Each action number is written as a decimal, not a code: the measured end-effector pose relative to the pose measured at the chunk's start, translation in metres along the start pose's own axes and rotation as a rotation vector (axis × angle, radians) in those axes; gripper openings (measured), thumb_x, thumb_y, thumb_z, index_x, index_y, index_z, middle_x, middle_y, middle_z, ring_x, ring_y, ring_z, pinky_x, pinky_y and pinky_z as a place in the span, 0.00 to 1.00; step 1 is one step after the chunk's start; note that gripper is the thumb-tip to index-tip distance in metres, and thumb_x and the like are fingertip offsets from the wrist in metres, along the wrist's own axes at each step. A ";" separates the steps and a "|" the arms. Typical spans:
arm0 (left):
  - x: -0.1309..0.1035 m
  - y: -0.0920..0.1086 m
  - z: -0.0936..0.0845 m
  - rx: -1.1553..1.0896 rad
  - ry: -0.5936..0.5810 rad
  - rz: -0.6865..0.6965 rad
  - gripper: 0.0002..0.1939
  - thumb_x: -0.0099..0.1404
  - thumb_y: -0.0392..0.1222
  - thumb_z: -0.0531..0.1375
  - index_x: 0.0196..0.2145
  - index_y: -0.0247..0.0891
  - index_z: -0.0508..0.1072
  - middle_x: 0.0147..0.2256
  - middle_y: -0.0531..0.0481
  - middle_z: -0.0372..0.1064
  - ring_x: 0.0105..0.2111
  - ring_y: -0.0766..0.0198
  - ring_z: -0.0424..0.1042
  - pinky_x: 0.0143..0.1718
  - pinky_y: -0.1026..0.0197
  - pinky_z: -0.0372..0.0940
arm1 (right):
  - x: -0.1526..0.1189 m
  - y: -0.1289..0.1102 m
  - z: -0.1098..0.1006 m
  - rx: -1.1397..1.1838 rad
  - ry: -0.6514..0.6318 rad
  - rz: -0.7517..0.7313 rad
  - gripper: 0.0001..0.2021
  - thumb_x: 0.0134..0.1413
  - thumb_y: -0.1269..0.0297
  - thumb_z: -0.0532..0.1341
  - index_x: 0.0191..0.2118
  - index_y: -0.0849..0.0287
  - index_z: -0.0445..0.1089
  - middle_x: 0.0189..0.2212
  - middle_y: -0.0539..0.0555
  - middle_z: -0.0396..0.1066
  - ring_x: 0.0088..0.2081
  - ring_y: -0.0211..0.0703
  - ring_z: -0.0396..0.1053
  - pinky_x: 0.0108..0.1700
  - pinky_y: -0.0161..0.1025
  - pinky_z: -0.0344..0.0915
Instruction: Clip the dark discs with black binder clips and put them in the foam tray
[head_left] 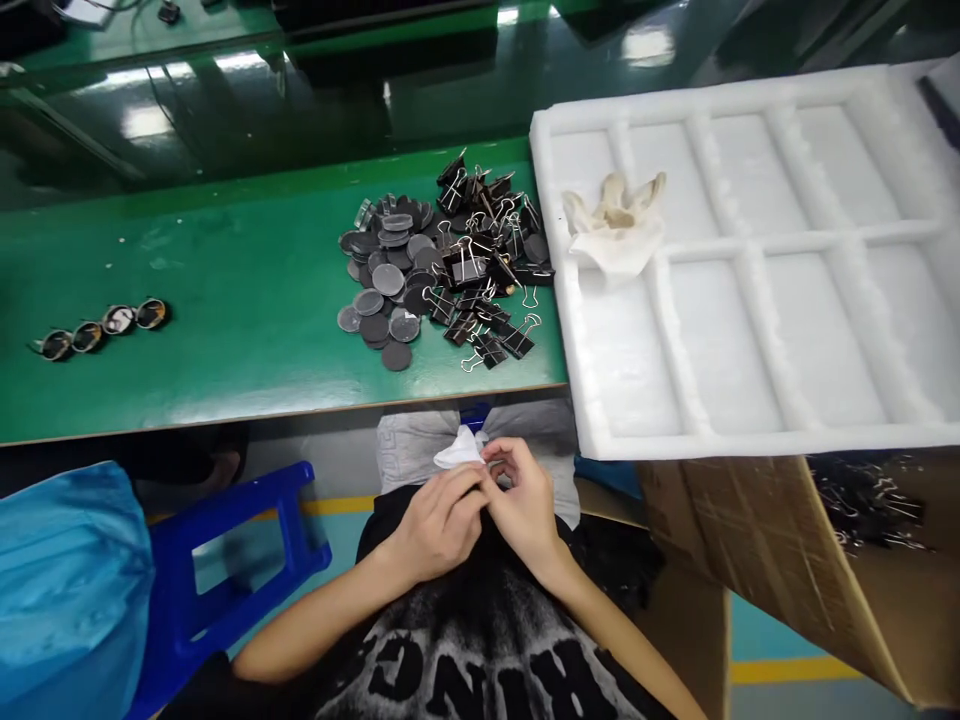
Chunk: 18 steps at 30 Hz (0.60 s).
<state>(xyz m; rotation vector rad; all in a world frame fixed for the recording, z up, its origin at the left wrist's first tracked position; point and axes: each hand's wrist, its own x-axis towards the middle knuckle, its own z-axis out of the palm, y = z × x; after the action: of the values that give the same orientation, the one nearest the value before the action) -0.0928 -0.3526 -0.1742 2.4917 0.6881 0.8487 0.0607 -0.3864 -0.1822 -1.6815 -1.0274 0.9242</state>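
Note:
Above my lap, a crumpled piece of thin white cloth (460,449) sticks out beyond my fingertips; its full shape is hidden. My left hand (441,525) is closed, with its fingers curled around the near end of the cloth. Thumb and fingers of my right hand (523,505) pinch together at the same spot, touching the left fingertips. On the green table ahead lies a pile of dark round discs (388,280). Black binder clips (480,270) with silver wire handles are heaped against the discs' right side.
A white foam tray (652,440) with several compartments sits at the right, a crumpled off-white glove (616,235) on it. Several clipped round pieces (118,320) lie in a row on the table (247,330). A cardboard box (757,540) holds more clips; a blue stool (225,560) stands left.

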 end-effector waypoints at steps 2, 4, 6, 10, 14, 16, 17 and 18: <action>0.001 -0.006 -0.001 0.063 -0.052 -0.071 0.19 0.68 0.29 0.56 0.55 0.37 0.70 0.52 0.33 0.76 0.55 0.47 0.76 0.47 0.49 0.74 | 0.002 -0.004 0.000 -0.048 0.038 -0.029 0.04 0.60 0.69 0.62 0.41 0.55 0.69 0.35 0.51 0.75 0.31 0.40 0.74 0.36 0.38 0.72; 0.002 -0.013 -0.002 0.107 -0.155 -0.167 0.17 0.70 0.33 0.56 0.55 0.36 0.71 0.51 0.34 0.77 0.50 0.46 0.78 0.46 0.47 0.73 | 0.002 -0.005 0.001 -0.091 0.087 -0.063 0.04 0.61 0.69 0.61 0.42 0.54 0.69 0.34 0.51 0.75 0.30 0.39 0.73 0.35 0.38 0.72; 0.001 -0.018 -0.003 0.074 -0.275 -0.283 0.15 0.71 0.34 0.55 0.53 0.35 0.73 0.48 0.35 0.77 0.46 0.46 0.78 0.45 0.45 0.72 | -0.002 -0.003 0.003 -0.156 0.112 -0.131 0.05 0.63 0.70 0.61 0.43 0.54 0.69 0.34 0.51 0.75 0.31 0.42 0.73 0.35 0.39 0.72; 0.001 -0.023 -0.004 -0.339 -0.348 -0.605 0.12 0.70 0.34 0.54 0.46 0.39 0.75 0.44 0.41 0.76 0.47 0.50 0.75 0.53 0.45 0.70 | -0.019 0.009 0.013 -0.378 -0.004 -0.381 0.10 0.66 0.74 0.57 0.46 0.56 0.73 0.33 0.56 0.74 0.35 0.48 0.75 0.39 0.44 0.73; 0.003 -0.030 0.000 -1.067 0.079 -1.100 0.12 0.66 0.38 0.62 0.48 0.39 0.75 0.49 0.42 0.77 0.56 0.53 0.73 0.59 0.51 0.67 | -0.030 0.017 0.021 -0.441 -0.101 -0.497 0.15 0.65 0.78 0.55 0.46 0.58 0.76 0.31 0.56 0.75 0.32 0.48 0.74 0.36 0.44 0.73; 0.001 -0.035 0.008 -1.329 0.341 -1.256 0.19 0.58 0.36 0.69 0.48 0.40 0.75 0.50 0.44 0.78 0.56 0.55 0.74 0.58 0.56 0.68 | -0.028 0.016 0.024 -0.446 -0.128 -0.540 0.16 0.64 0.79 0.54 0.47 0.56 0.77 0.31 0.56 0.77 0.31 0.47 0.74 0.35 0.45 0.72; -0.001 -0.037 0.013 -1.373 0.457 -1.306 0.21 0.54 0.35 0.71 0.46 0.40 0.75 0.48 0.46 0.79 0.53 0.57 0.76 0.55 0.59 0.69 | -0.025 0.015 0.026 -0.437 -0.143 -0.571 0.17 0.64 0.78 0.54 0.47 0.56 0.77 0.33 0.56 0.78 0.32 0.47 0.75 0.35 0.45 0.72; -0.003 -0.039 0.018 -1.369 0.553 -1.343 0.22 0.52 0.34 0.73 0.45 0.41 0.75 0.44 0.49 0.80 0.48 0.61 0.78 0.51 0.62 0.70 | -0.023 0.015 0.028 -0.416 -0.162 -0.607 0.17 0.64 0.78 0.54 0.48 0.55 0.77 0.34 0.56 0.79 0.33 0.47 0.75 0.35 0.46 0.71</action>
<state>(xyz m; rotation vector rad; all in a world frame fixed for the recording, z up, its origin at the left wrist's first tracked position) -0.0956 -0.3275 -0.2086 0.3381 1.1242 0.8726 0.0302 -0.4015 -0.2013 -1.4799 -1.8067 0.4657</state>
